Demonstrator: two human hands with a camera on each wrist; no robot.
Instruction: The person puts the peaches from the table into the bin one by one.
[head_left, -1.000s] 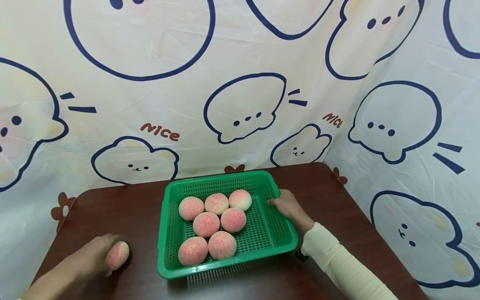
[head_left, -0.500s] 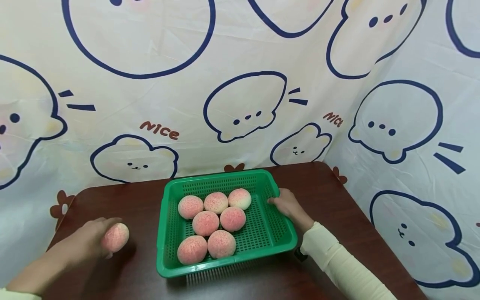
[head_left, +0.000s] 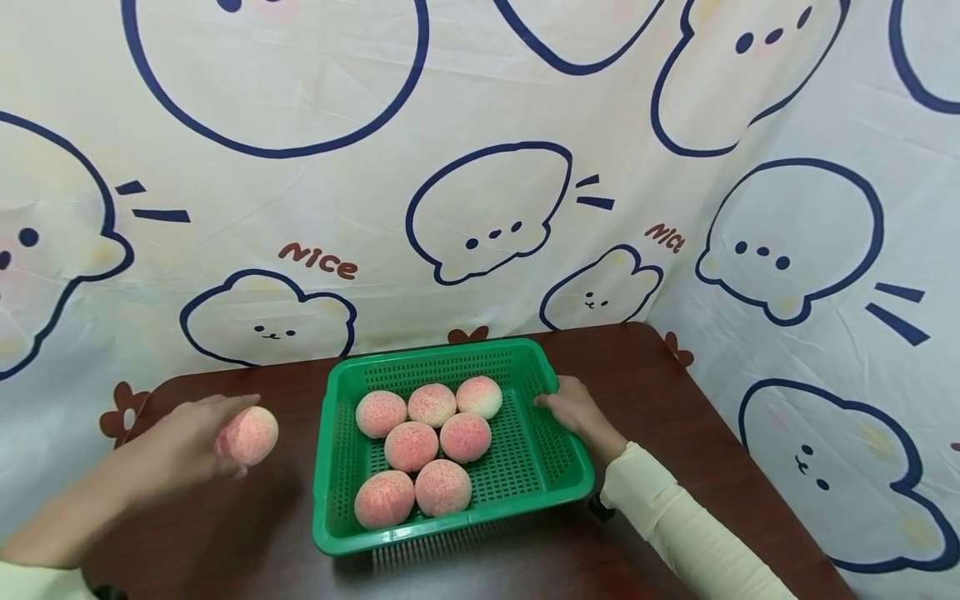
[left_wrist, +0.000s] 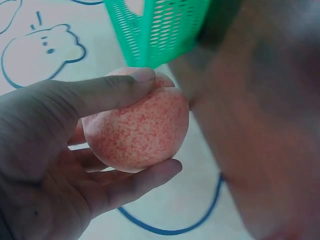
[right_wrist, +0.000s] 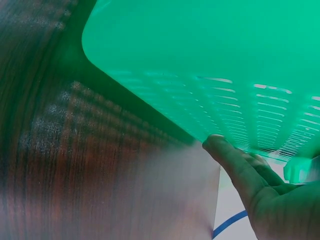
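My left hand (head_left: 187, 442) grips a pink peach (head_left: 251, 435) in the air over the left part of the table. In the left wrist view the thumb lies across the top of the speckled peach (left_wrist: 140, 135), beside its cleft, and fingers curl underneath. A green plastic basket (head_left: 322, 483) stands in the middle, to the right of that peach, with several more peaches (head_left: 411, 447) inside. My right hand (head_left: 577, 408) holds the basket's right rim, thumb over the inner side. From the right wrist, the fingers (right_wrist: 225, 155) show under the rim against the slotted wall.
The dark brown table (head_left: 285, 392) extends to both sides of the basket. Behind it and along the right hangs a white cloth (head_left: 480, 108) printed with blue cartoon outlines. Inside the basket, bare mesh floor (head_left: 517, 467) shows on the right.
My left hand has lifted the peach off the table, moving it away from me and slightly right. My right hand and the basket have stayed in place.
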